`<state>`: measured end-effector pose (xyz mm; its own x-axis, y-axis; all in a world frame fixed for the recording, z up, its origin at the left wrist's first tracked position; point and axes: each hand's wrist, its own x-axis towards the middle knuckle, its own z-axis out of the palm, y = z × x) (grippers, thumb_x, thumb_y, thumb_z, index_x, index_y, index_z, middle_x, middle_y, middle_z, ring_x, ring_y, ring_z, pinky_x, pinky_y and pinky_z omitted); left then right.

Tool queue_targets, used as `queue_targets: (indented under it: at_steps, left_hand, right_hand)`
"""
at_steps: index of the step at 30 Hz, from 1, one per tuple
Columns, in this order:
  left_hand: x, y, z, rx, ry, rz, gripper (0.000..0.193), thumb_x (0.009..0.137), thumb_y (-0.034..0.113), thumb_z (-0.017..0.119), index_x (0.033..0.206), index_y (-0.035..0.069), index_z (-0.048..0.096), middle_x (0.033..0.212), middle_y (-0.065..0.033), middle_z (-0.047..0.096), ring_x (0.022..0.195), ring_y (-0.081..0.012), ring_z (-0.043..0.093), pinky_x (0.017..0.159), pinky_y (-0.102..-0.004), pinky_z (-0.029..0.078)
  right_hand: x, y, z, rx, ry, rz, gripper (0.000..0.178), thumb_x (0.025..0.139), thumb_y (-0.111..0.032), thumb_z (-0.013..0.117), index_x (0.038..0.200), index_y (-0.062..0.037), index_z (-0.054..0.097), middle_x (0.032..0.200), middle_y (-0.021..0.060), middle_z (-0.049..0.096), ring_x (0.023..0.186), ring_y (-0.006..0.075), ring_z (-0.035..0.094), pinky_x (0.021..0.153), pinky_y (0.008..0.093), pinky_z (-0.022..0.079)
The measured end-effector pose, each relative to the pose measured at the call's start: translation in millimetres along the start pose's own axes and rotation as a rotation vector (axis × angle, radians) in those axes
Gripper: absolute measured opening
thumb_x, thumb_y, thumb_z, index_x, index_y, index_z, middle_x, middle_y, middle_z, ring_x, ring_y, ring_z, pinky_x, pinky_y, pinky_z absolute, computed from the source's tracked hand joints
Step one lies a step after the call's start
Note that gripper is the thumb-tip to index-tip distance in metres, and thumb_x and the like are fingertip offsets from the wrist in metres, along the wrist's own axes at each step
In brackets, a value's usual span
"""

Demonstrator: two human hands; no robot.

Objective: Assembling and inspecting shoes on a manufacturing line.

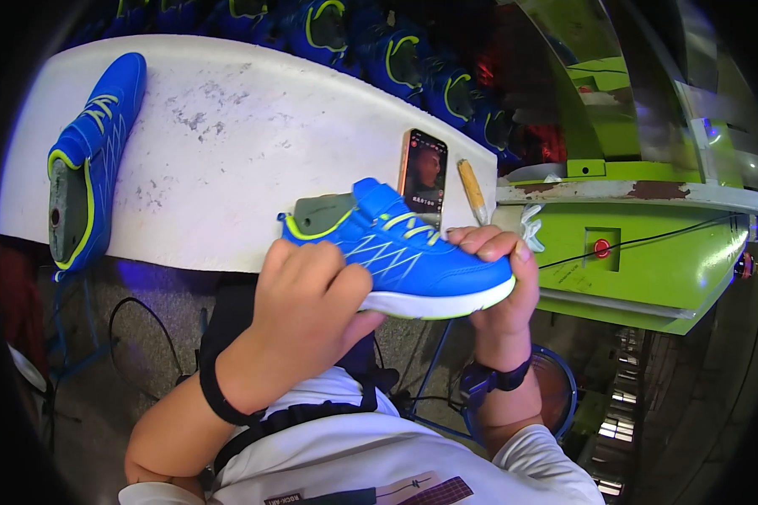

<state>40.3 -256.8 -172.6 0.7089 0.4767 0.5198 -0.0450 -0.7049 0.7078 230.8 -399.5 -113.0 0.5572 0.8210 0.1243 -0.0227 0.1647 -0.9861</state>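
Observation:
A blue sneaker (434,268) with a white and lime sole is held in front of me, toe to the right. My left hand (307,299) wraps its heel end, fingers curled against the side and thumb under the sole. Around the toe closes my right hand (505,269), fingers over the top. A grey-green last (320,212) fills the shoe's opening. On the far left of the white table (227,151) lies a second blue sneaker (97,160), unsoled as far as I can see, also with a last inside.
Behind the held shoe lie a phone (425,172) with a lit screen and a wooden-handled tool (473,189). More blue shoes (404,63) line the table's far side. A green machine (648,252) with a red button (601,248) stands at right.

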Motion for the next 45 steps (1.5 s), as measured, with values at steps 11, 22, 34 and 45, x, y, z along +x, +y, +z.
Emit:
queue_targets:
  at_steps: [11,22,34,45]
  left_hand:
    - [17.0,6.8,24.4,0.217,-0.165,0.008,0.043,0.058,0.024,0.086,0.084,0.01,0.054,0.08,-0.0062,0.051,0.071,-0.0248,0.056,0.071,-0.0387,0.038]
    - [35.8,36.2,-89.2,0.163,0.01,0.335,0.065,0.071,0.029,0.091,0.12,0.003,0.056,0.126,-0.0235,0.058,0.109,-0.0356,0.063,0.099,-0.0463,0.05]
    - [-11.9,70.7,-136.6,0.301,-0.286,-0.151,0.068,0.063,0.046,0.091,0.102,-0.001,0.062,0.11,-0.0247,0.069,0.095,-0.0364,0.071,0.08,-0.0392,0.057]
    - [8.5,90.1,-119.6,0.421,-0.421,-0.134,0.077,0.056,0.047,0.092,0.105,-0.003,0.06,0.113,-0.0286,0.067,0.1,-0.0389,0.07,0.086,-0.0428,0.057]
  right_hand:
    - [5.8,-22.2,19.4,-1.072,0.041,0.27,0.045,0.074,-0.019,0.081,0.106,-0.0004,0.055,0.101,0.0134,0.061,0.094,0.0198,0.059,0.088,0.0328,0.048]
    - [30.7,-40.3,84.9,0.683,-0.39,-0.168,0.109,0.08,-0.086,0.049,0.146,0.0005,0.041,0.128,0.0199,0.059,0.126,0.0346,0.053,0.11,0.0497,0.037]
    - [-23.4,50.7,101.6,-0.475,-0.342,-0.365,0.045,0.061,-0.018,0.088,0.094,-0.0056,0.06,0.094,0.0097,0.056,0.085,0.0303,0.057,0.074,0.0397,0.048]
    - [-35.6,59.1,115.7,-0.224,-0.167,-0.689,0.023,0.066,-0.009,0.071,0.079,-0.0071,0.052,0.081,0.007,0.045,0.073,0.0246,0.052,0.065,0.0359,0.046]
